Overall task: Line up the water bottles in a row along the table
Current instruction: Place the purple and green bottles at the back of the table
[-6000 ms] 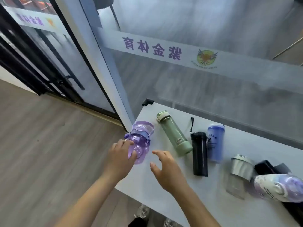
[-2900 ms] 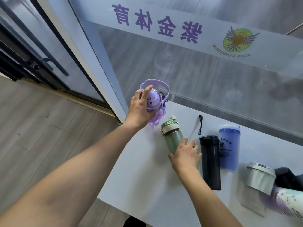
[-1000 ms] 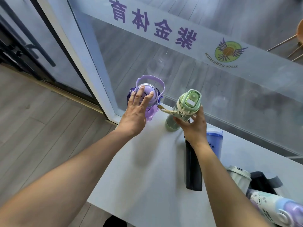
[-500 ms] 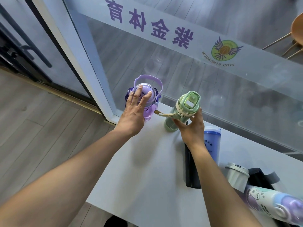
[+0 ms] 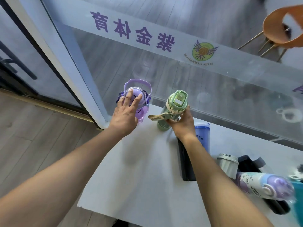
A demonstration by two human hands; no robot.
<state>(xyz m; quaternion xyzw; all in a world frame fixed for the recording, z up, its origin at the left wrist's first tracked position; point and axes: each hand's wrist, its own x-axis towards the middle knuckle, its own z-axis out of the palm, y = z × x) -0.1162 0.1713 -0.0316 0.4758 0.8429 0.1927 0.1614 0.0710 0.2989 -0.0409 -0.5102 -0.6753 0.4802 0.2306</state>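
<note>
A purple bottle with a loop handle stands upright at the far left corner of the white table. My left hand lies against it, fingers spread over its domed lid. Just to its right stands a green bottle with a tan strap, and my right hand grips its body from the near side. Lying flat further right are a black bottle, a blue tumbler, a clear bottle with a grey lid and a white and purple bottle.
A glass wall with purple lettering runs along the table's far edge. The table's left edge drops to wooden floor. A black pouch lies under the right-hand bottles. An orange chair stands beyond the glass.
Both the purple and the green bottle lay flat earlier; my hands stood them upright at the far left. Over the last second both hands have stayed on them almost without moving.
</note>
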